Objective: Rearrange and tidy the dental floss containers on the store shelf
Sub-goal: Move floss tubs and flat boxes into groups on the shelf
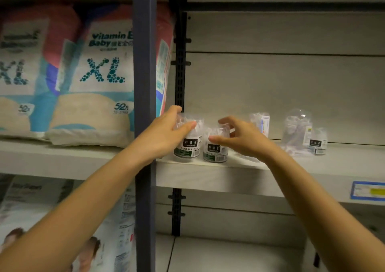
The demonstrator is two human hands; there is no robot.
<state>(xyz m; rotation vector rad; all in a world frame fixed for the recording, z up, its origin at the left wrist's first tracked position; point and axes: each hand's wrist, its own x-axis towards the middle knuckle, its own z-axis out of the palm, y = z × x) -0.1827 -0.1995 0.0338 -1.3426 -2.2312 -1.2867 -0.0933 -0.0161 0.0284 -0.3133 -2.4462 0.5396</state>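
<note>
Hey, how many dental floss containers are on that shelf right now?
5 visible: one held by the left hand at, one beside it, one behind the right hand at, two at right. Others may be hidden.

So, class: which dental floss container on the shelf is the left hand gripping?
The leftmost container, beside the dark upright post: the left hand wraps it. The others stand free further right.

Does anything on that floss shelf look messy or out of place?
Yes. The floss containers sit unevenly: two close together by the hands, one further back, and two apart on the right, not in a row.
</note>
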